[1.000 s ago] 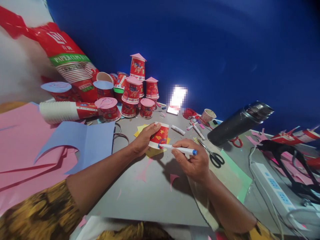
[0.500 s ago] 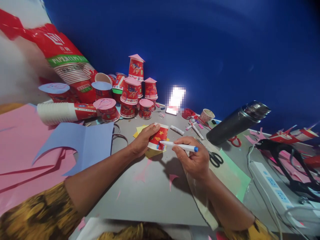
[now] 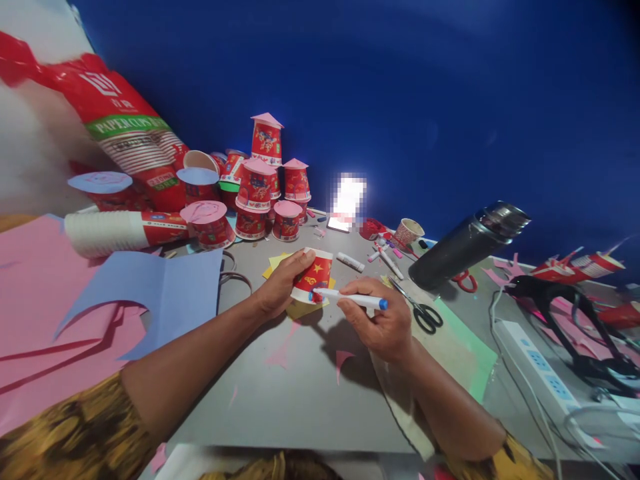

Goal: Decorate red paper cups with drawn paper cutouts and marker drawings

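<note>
My left hand [image 3: 285, 283] is closed around a red paper cup [image 3: 320, 265] with a white rim and gold star print, tilted over the table. In my right hand [image 3: 380, 317] is a white marker [image 3: 357, 298] with a blue end, pinched between thumb and fingers. Its tip meets the cup's lower printed part, where blue marks show. Yellow paper [image 3: 299, 309] lies beneath the cup. Pink paper scraps [image 3: 343, 363] rest on the table between my forearms.
Decorated paper cups [image 3: 253, 190] stand stacked at the back left, beside a bag of paper cups [image 3: 133, 127]. Blue card [image 3: 193, 280] lies left. On the right are scissors [image 3: 425, 317], a dark thermos [image 3: 465, 247], green sheet [image 3: 473, 347] and power strip [image 3: 537, 367]. A lit phone [image 3: 347, 203] leans behind.
The marker tip has shifted slightly left and down along the cup's lower part. The whole view has moved a little, and both hands keep their holds.
</note>
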The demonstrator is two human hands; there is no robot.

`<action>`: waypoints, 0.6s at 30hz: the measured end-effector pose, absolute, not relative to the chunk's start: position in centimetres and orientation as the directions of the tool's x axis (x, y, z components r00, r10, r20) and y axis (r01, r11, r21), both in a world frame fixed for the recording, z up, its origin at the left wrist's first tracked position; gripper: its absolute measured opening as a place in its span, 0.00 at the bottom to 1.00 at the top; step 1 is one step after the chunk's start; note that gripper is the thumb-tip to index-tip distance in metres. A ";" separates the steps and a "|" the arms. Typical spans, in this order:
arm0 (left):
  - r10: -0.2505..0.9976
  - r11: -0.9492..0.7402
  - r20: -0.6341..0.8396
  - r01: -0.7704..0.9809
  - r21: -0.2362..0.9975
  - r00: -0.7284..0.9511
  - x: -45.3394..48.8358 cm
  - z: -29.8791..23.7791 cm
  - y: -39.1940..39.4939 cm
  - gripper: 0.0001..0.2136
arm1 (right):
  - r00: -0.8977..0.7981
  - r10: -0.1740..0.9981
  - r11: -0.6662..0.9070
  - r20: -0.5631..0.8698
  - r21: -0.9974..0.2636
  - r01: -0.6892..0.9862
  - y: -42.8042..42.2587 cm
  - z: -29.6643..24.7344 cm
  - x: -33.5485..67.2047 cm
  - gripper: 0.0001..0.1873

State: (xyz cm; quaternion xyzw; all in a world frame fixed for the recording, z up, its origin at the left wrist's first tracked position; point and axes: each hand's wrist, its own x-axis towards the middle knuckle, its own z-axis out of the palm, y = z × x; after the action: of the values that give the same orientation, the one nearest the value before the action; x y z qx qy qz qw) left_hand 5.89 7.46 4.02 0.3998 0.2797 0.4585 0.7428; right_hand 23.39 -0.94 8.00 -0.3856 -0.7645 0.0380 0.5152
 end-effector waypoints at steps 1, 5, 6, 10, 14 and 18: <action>0.907 0.258 -0.049 -0.460 0.850 0.419 5.9 4.0 7.5 0.25 | -0.176 0.621 0.708 0.764 -0.450 0.545 -0.9 8.0 23.4 0.03; 0.905 0.268 -0.057 -0.462 0.846 0.421 5.9 4.0 7.5 0.25 | -0.130 0.630 0.678 0.766 -0.461 0.572 -0.9 7.9 23.4 0.03; 0.903 0.274 -0.061 -0.461 0.844 0.424 5.9 4.0 7.5 0.25 | -0.112 0.633 0.666 0.766 -0.465 0.583 -0.9 7.9 23.4 0.03; 0.901 0.284 -0.070 -0.463 0.840 0.427 5.8 4.0 7.4 0.24 | -0.131 0.612 0.684 0.780 -0.440 0.582 -1.1 8.0 23.4 0.03; 0.899 0.286 -0.066 -0.466 0.838 0.433 5.8 4.0 7.4 0.23 | -0.187 0.552 0.742 0.812 -0.377 0.555 -1.0 8.0 23.1 0.04; 0.890 0.309 -0.071 -0.482 0.820 0.451 5.8 4.0 7.4 0.21 | -0.117 0.579 0.707 0.807 -0.425 0.566 -0.8 7.9 23.1 0.04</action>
State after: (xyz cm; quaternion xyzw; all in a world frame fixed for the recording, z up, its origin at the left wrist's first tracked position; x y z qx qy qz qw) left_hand 5.78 7.45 3.95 0.3785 0.2693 0.4496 0.7629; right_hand 23.14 -0.82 7.91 -0.3827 -0.7474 0.0060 0.5430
